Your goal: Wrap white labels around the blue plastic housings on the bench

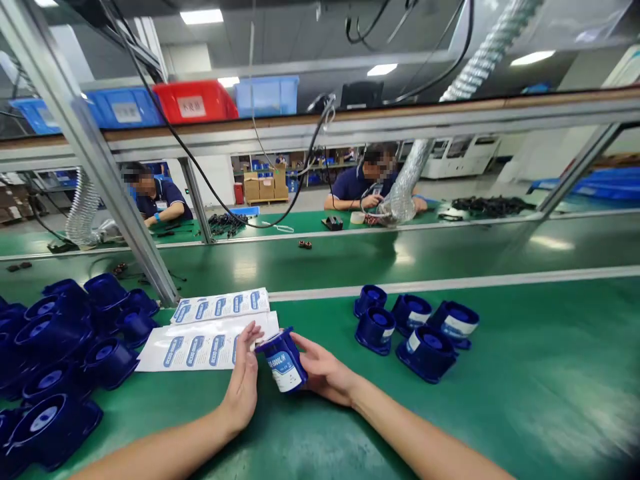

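both forearms reach in from the bottom edge, bare, left hand [243,385] upright w/ fingers straight, right hand [323,373] palm-up-ish, fingers prob curled, can't rly tell

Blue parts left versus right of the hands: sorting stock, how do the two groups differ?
The left pile is large, crowded and shows no white labels; the right group is five parts, several wearing white labels. The left pile lies beside the label sheets; the right group sits on bare green table. Both are dark blue, round-topped housings.
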### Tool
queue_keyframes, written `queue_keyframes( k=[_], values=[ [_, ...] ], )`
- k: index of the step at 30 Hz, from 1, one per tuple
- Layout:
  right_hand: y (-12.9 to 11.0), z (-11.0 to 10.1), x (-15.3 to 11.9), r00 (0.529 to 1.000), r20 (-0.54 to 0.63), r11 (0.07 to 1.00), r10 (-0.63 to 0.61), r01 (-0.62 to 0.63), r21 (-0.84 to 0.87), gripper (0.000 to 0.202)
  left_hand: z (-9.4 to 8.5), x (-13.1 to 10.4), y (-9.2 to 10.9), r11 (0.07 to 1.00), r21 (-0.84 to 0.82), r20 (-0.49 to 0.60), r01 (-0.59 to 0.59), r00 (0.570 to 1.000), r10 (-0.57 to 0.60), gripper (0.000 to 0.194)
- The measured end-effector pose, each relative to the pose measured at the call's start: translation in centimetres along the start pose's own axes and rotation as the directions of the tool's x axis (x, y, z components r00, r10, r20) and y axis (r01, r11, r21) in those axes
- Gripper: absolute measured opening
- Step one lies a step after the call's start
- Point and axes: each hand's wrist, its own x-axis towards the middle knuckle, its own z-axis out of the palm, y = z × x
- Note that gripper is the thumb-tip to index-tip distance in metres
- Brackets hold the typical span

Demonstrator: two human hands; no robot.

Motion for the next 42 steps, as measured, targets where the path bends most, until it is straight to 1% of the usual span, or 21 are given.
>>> queue_keyframes(
  k=[1,2,3,4,5,7,10,12,15,18,21,23,26,32,34,36,37,39,40,42],
  values=[
    [0.1,0.0,0.2,1.000,0.003,1.000,-0.023,0.023,0.001,0.105,0.5,0.0,-0.1,0.990,-0.072,0.020,0.119,0.993,-0.118,0.069],
    [0.3,0.0,0.4,0.999,0.014,0.999,-0.046,0.046,0.006,0.108,1.0,0.0,-0.2,0.968,-0.138,0.050,0.208,0.978,-0.202,0.072],
    [0.5,0.0,0.5,0.997,0.032,0.998,-0.068,0.067,0.014,0.110,1.4,0.0,-0.2,0.946,-0.194,0.074,0.260,0.965,-0.250,0.075],
    [0.7,0.1,0.7,0.994,0.054,0.996,-0.091,0.089,0.024,0.109,1.8,0.1,-0.2,0.931,-0.234,0.084,0.281,0.960,-0.269,0.077],
    [1.0,0.1,0.8,0.990,0.072,0.993,-0.118,0.117,0.028,0.107,2.0,0.2,-0.2,0.924,-0.253,0.078,0.286,0.958,-0.275,0.078],
    [1.5,0.4,1.0,0.980,0.086,0.984,-0.177,0.178,-0.007,0.103,2.3,0.4,-0.2,0.930,-0.239,0.026,0.278,0.959,-0.281,0.081],
    [2.1,1.1,1.1,0.965,0.028,0.958,-0.262,0.264,-0.113,0.098,2.4,0.6,-0.3,0.950,-0.132,-0.067,0.282,0.954,-0.293,0.091],
    [2.4,1.6,1.1,0.958,-0.023,0.947,-0.287,0.280,-0.156,0.101,2.4,0.5,-0.4,0.959,-0.045,-0.110,0.279,0.953,-0.282,0.099],
    [2.5,2.0,1.0,0.958,-0.075,0.947,-0.278,0.260,-0.188,0.107,2.4,0.1,-0.6,0.967,0.066,-0.109,0.245,0.965,-0.237,0.100],
    [2.4,2.0,1.0,0.959,-0.095,0.948,-0.266,0.242,-0.207,0.110,2.2,-0.1,-0.6,0.972,0.131,-0.063,0.194,0.980,-0.187,0.099],
    [2.3,1.8,1.0,0.958,-0.092,0.947,-0.271,0.248,-0.205,0.112,1.9,-0.1,-0.4,0.973,0.149,-0.011,0.177,0.984,-0.178,0.097],
    [2.3,1.7,1.1,0.955,-0.091,0.945,-0.282,0.260,-0.200,0.113,1.6,0.0,-0.1,0.971,0.163,0.023,0.176,0.983,-0.182,0.096],
    [2.3,1.5,1.3,0.953,-0.089,0.945,-0.290,0.270,-0.183,0.115,1.2,0.1,0.2,0.964,0.204,0.071,0.167,0.980,-0.185,0.100],
    [2.0,1.0,1.4,0.958,-0.113,0.959,-0.263,0.248,-0.135,0.118,0.5,0.2,0.6,0.962,0.228,0.188,0.147,0.963,-0.192,0.104],
    [1.9,0.9,1.3,0.960,-0.119,0.963,-0.255,0.240,-0.125,0.117,0.1,0.2,1.0,0.968,0.210,0.234,0.134,0.955,-0.183,0.101],
    [1.6,0.9,1.1,0.964,-0.108,0.966,-0.243,0.231,-0.114,0.117,-0.2,0.1,1.5,0.975,0.185,0.307,0.126,0.935,-0.179,0.101],
    [1.5,0.9,1.1,0.967,-0.095,0.968,-0.238,0.227,-0.108,0.116,-0.3,0.1,1.7,0.980,0.156,0.355,0.126,0.918,-0.175,0.103],
    [1.1,0.8,0.9,0.971,-0.064,0.970,-0.229,0.223,-0.093,0.116,-0.4,0.2,2.0,0.989,0.052,0.440,0.138,0.886,-0.147,0.114],
    [1.0,0.8,0.9,0.973,-0.050,0.972,-0.226,0.221,-0.084,0.116,-0.3,0.2,2.0,0.989,-0.013,0.459,0.148,0.879,-0.125,0.119],
    [0.8,0.7,0.9,0.975,-0.032,0.973,-0.222,0.219,-0.069,0.115,-0.1,0.4,1.8,0.971,-0.152,0.435,0.183,0.895,-0.100,0.119]
  ],
)
